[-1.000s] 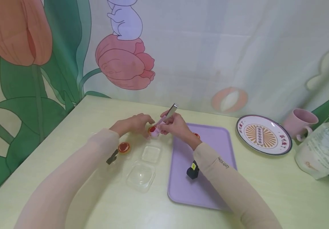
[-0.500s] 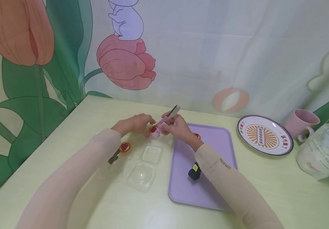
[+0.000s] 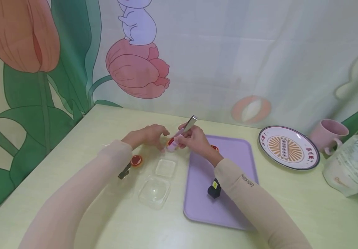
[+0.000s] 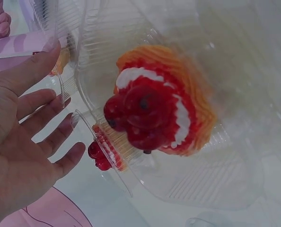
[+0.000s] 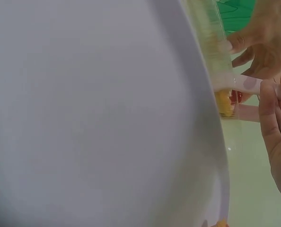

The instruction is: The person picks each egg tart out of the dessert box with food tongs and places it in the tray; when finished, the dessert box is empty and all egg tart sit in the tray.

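Observation:
My right hand [image 3: 195,139] grips a pair of tongs [image 3: 190,123] with a metal handle and pale pink arms. Between the tong tips sits a small red-topped tart [image 3: 170,141], low in a clear plastic box whose outline is hard to make out. Just left of it is my left hand [image 3: 150,135], fingers spread and fairly straight; in the left wrist view its thumb [image 4: 48,56] is at the box's clear edge. Another tart [image 4: 154,104], with red berries and white cream, lies in a nearer clear box. The right wrist view shows the tongs' pink arms [image 5: 249,84] reaching into the box.
A lilac tray [image 3: 197,207] lies to the right, with a partly hidden tart [image 3: 215,148] on it. Clear box parts [image 3: 154,192] lie in front of my hands. Farther right stand a patterned plate [image 3: 284,148], a pink mug [image 3: 328,133] and a spouted pouch [image 3: 350,166].
The tongs and the tart between their tips have shifted slightly right and down. My left hand has hardly moved.

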`<state>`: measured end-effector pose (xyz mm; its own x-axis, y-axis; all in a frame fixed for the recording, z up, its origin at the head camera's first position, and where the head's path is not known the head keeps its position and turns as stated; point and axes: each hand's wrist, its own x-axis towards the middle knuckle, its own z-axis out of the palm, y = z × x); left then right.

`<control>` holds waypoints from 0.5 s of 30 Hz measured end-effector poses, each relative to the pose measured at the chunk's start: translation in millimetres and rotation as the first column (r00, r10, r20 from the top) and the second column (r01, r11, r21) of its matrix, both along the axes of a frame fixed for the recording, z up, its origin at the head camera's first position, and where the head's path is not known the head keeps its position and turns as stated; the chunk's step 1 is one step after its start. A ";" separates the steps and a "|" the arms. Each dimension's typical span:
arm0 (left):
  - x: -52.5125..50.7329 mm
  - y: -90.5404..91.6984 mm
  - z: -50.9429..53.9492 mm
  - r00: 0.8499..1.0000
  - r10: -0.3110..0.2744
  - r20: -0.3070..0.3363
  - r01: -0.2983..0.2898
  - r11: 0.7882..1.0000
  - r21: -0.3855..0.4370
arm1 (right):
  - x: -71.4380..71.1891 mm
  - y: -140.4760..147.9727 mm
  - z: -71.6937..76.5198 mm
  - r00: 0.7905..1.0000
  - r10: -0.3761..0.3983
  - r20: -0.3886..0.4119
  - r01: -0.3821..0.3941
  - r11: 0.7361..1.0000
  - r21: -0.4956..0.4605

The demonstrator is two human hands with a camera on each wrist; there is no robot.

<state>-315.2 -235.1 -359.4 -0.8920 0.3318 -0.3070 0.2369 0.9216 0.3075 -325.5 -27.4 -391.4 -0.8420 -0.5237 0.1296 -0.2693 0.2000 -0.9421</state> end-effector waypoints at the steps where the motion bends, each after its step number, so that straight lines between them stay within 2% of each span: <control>1: 0.0 0.3 0.0 1.000 0.008 0.005 -0.008 1.000 -0.001 | 0.6 -0.1 1.0 1.000 0.003 -0.007 -0.003 1.000 0.001; 6: 0.6 2.5 1.5 0.998 0.046 0.032 -0.046 0.999 0.004 | 0.6 0.1 5.3 0.999 0.005 -0.036 -0.005 1.000 -0.014; 11: -0.1 2.7 0.7 0.999 0.041 0.028 -0.042 0.999 0.003 | 0.9 3.4 11.1 1.000 -0.016 -0.026 0.016 1.000 -0.020; 15: 0.1 2.3 0.5 0.999 0.040 0.022 -0.040 0.999 0.005 | 3.6 10.0 21.8 0.999 -0.038 -0.037 0.037 0.999 -0.036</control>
